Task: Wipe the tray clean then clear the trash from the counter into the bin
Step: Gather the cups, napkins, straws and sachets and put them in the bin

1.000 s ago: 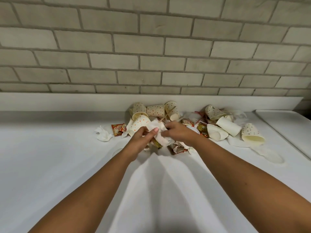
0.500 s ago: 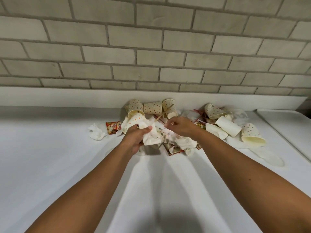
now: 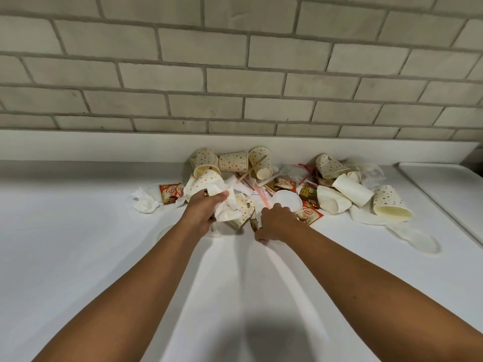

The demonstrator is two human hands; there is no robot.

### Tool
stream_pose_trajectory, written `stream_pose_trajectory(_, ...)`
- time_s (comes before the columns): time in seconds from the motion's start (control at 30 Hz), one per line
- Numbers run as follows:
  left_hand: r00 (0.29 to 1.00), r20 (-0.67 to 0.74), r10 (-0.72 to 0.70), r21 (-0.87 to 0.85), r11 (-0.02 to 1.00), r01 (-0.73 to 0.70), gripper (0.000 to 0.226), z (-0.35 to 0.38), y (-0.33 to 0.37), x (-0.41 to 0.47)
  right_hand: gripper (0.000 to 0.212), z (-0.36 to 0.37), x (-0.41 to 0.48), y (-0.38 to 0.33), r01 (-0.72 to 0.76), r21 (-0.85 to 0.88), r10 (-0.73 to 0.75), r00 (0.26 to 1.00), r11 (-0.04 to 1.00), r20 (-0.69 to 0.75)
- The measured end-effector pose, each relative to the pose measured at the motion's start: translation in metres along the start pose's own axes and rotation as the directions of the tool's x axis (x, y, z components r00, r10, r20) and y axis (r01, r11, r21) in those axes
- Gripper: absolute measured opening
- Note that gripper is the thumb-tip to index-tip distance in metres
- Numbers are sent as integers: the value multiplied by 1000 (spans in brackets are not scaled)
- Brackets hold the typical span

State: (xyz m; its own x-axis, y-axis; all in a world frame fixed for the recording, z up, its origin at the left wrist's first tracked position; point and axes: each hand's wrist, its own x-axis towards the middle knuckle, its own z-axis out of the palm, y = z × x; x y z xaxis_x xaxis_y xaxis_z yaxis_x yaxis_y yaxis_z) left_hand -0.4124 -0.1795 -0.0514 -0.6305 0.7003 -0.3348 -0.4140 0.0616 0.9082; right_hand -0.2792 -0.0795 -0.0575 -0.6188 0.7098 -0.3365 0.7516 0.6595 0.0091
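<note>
A heap of trash lies on the white counter (image 3: pixel 78 257) against the back ledge: several dotted paper cups (image 3: pixel 233 162), creamer sachets (image 3: pixel 309 213), red stirrers and tissues. My left hand (image 3: pixel 202 211) grips a bundle of crumpled tissue (image 3: pixel 226 209) together with a squashed dotted cup (image 3: pixel 244 212). My right hand (image 3: pixel 274 223) is down on the counter just right of it, fingers curled around a small wrapper (image 3: pixel 253 222) at the heap's front edge. The white tray (image 3: pixel 444 189) sits at the far right.
A loose crumpled tissue (image 3: pixel 145 202) and a red sachet (image 3: pixel 170 193) lie left of the heap. A clear plastic lid (image 3: pixel 420 237) rests at the right front. A brick wall rises behind the ledge.
My left hand has gathered the tissue and a squashed cup into one bundle. My right hand let go of the tissue, moved down and nearer, and closed on a wrapper.
</note>
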Motion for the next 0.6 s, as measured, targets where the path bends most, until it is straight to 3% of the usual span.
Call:
stream_pose_trajectory(0.17,1000,-2,10,10,1000,-10,36,-1,-1,-3,58,2,-8,1,55,-124,-59,998,991,-33)
stream_pose_trajectory(0.23,1000,-6,9,12,1000,-9,34,-1,1,-4,60,3,-9,4,45,-92,-49,998,995,-44)
stream_pose_trajectory(0.43,1000,-5,-1,16,1000,1,30,1,1,-4,32,-41,-24,24,23,185,-18,1000,983,-25)
stream_pose_trajectory(0.6,999,48,12,67,998,-15,28,13,1,-5,54,-83,-41,48,-63,571,46,998,818,44)
